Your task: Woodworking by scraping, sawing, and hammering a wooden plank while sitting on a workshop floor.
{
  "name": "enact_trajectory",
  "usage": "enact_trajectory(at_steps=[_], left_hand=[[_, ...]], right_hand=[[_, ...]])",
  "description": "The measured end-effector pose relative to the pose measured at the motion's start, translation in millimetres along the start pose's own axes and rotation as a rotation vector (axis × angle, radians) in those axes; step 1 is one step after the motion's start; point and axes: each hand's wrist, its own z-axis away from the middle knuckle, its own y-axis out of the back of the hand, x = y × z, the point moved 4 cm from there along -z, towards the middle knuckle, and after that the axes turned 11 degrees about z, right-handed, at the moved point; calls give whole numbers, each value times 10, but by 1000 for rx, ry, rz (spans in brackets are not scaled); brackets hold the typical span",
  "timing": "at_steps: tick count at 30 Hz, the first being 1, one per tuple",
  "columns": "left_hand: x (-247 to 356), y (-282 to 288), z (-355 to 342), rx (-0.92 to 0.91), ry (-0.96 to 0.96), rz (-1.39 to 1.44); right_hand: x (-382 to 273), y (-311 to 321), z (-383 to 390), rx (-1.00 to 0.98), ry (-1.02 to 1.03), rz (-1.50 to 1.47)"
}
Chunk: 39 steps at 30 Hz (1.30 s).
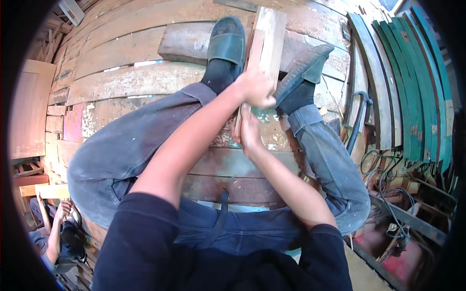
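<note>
Pale wooden strips lie lengthwise between my two sandalled feet, with a narrower reddish strip along their left side. My left hand is closed in a fist over their near part; whatever it grips is hidden beneath the fingers. Just nearer to me, my right hand is wrapped round the near end of a thin wooden piece, its thumb pointing up toward the left hand. The left sandal stands beside the strips, and the right sandal is tilted on its edge against them.
A thick wooden block lies crosswise under my feet on the worn plank floor. To the right are a hammer, green-painted boards and tangled cables. Another person handles a piece of wood at the lower left.
</note>
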Motion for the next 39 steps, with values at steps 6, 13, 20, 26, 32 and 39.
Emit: enact_trajectory(at_steps=[6,13,20,26,32,39], left_hand=[[374,-235,345,-163,-49,-1],[857,-247,800,-72,-133,197],[198,-52,81,61,-89,32],[985,-199,765,-83,-131,210],[426,-188,208,56,-137,185],[526,-308,439,-40,-148,67]], right_hand=[[627,168,228,37,69,118],[928,146,805,-1,-115,71],[192,178,58,29,-11,96],[1052,165,963,72,-155,66],[464,239,265,11,-48,43],[757,201,335,55,39,105]])
